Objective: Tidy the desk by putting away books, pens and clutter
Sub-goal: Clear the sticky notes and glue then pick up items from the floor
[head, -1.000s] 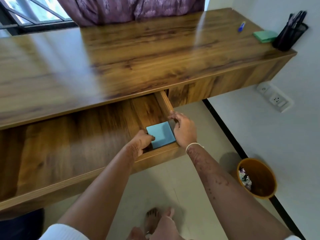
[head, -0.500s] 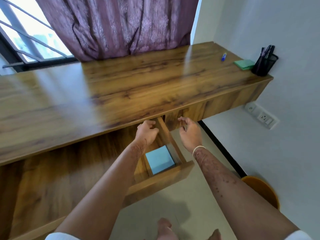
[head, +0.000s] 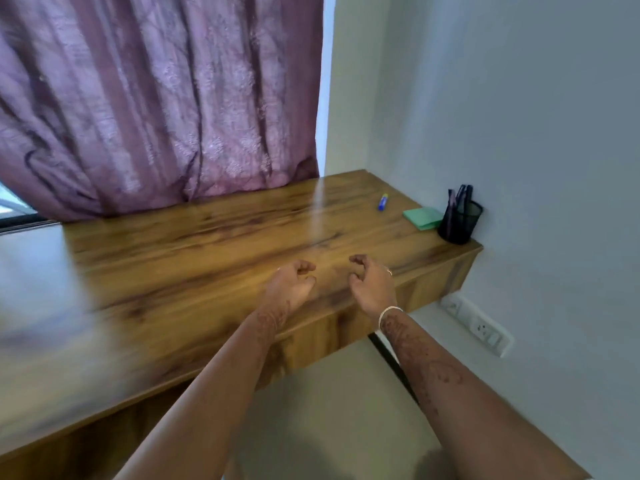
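Left hand [head: 292, 285] and right hand [head: 372, 285] above desk [head: 173, 271], fingers loosely curled, holding nothing; pen [head: 382, 201] and green pad [head: 422, 218] near holder [head: 460, 220].

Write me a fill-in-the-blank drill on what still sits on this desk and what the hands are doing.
1. The notepad next to the mesh pen holder is ____ in colour.
2. The loose pen lying on the desk has a mostly ____ body.
3. The left hand and the right hand hover over the desk's front edge, fingers loosely curled, holding ____.

Missing words: green; blue; nothing.
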